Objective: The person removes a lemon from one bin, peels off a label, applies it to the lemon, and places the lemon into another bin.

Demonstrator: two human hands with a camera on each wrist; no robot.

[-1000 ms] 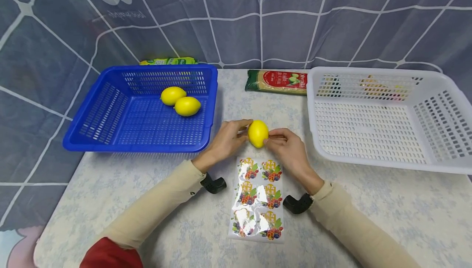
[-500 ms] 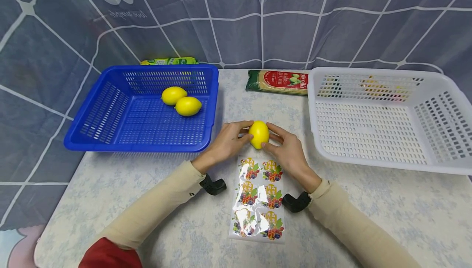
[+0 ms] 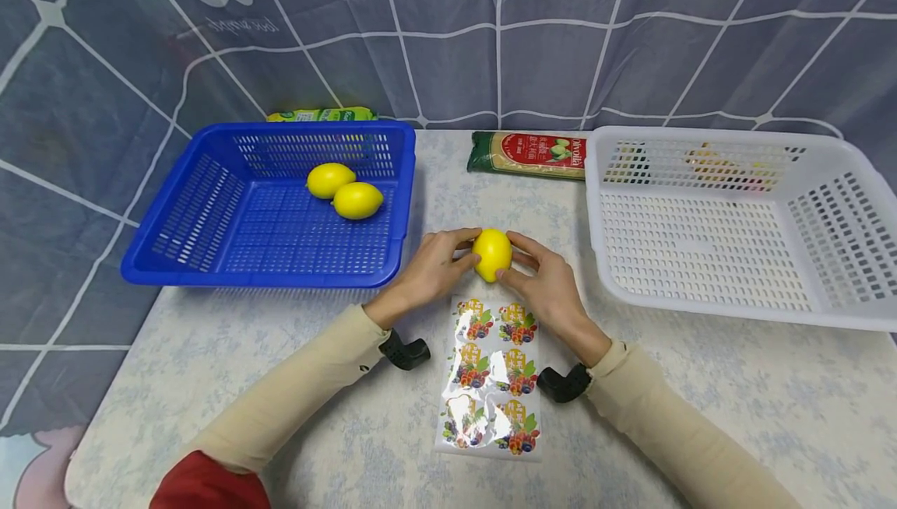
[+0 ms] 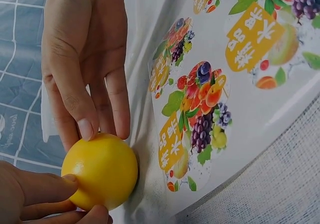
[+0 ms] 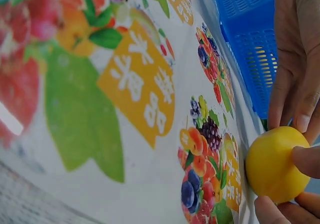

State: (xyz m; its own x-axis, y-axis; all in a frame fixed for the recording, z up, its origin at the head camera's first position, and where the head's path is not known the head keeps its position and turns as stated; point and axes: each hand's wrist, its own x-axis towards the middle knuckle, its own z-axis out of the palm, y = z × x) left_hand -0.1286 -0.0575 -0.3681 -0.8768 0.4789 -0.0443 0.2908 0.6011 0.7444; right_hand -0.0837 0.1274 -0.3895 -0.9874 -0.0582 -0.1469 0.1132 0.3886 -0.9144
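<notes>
Compared with a second ago, the index finger of the right hand has risen toward the far side of the lemon, and the thumb now lies on its near end; the left hand is in nearly the same place. Both hands are partly closed, thumb and fingers pinching the yellow fruit from opposite sides. It sits between them in the middle of the table, just beyond the far edge of a sheet of fruit stickers; whether it rests on the cloth or is slightly raised cannot be told. The sheet lies flat between the forearms, its six stickers in two columns, with bright glare on the plastic.

On the person's left stands a blue basket, with two lemons touching each other near its right wall. A white basket stands on the right. Beside its far left corner lies a red and green pasta packet, and a green and yellow packet shows behind the blue basket. Beige sleeves cover the forearms, and a black device is worn at each wrist. Behind everything hangs a grey-blue curtain with white lines.
</notes>
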